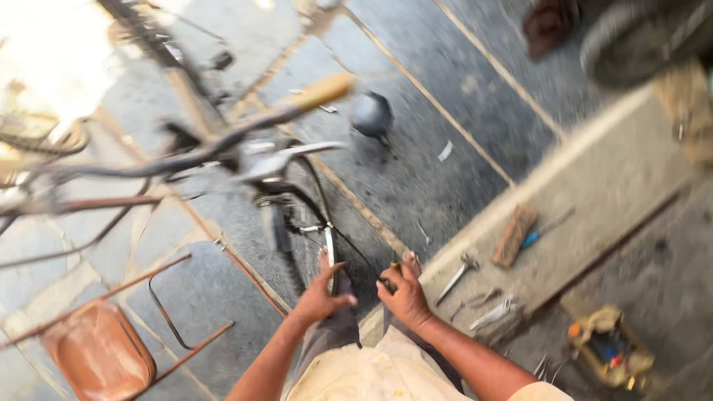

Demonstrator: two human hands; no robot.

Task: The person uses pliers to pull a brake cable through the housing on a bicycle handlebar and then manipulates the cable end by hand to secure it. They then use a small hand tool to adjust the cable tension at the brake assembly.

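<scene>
My left hand (321,295), lower centre: fingers curled around metal fork blade (329,256) beside bicycle front wheel (301,223). My right hand (405,291), just right of it: fingers pinched on small dark tool (392,269), tip near wheel hub. Handlebar (245,130) crossed upper left, blurred. Spanners (475,293) lay on concrete step (594,186), right; red chair (100,349) lower left. Judged: work under way, wheel mounted, tools out, fastening unfinished.

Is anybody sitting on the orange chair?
No, the orange chair at the lower left has a bare seat, and the person's two hands, left hand and right hand, are down at the bicycle wheel.
</scene>
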